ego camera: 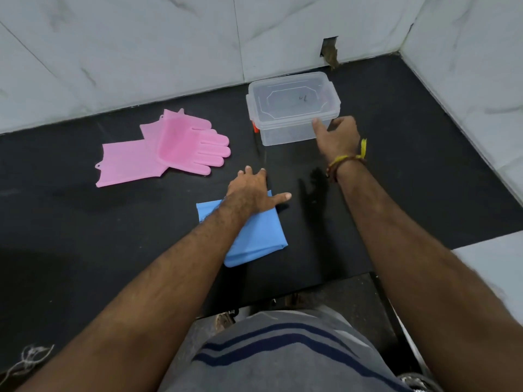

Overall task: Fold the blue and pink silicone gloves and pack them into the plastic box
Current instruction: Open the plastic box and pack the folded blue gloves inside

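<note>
A folded blue silicone glove bundle (254, 239) lies on the black counter near the front. My left hand (252, 190) presses flat on its far end, fingers spread and straight. Two pink silicone gloves (169, 148) lie overlapped and unfolded at the left, fingers pointing right. The clear plastic box (291, 108) stands at the back with its lid on. My right hand (336, 134) is at the box's front right corner, thumb against the lid's edge; its other fingers are hidden behind the hand.
The black counter (113, 222) runs into white marble walls at the back and right, forming a corner. A small hole (329, 49) breaks the back wall. The counter's front edge is cut away near my body. Loose thread (28, 360) lies at the bottom left.
</note>
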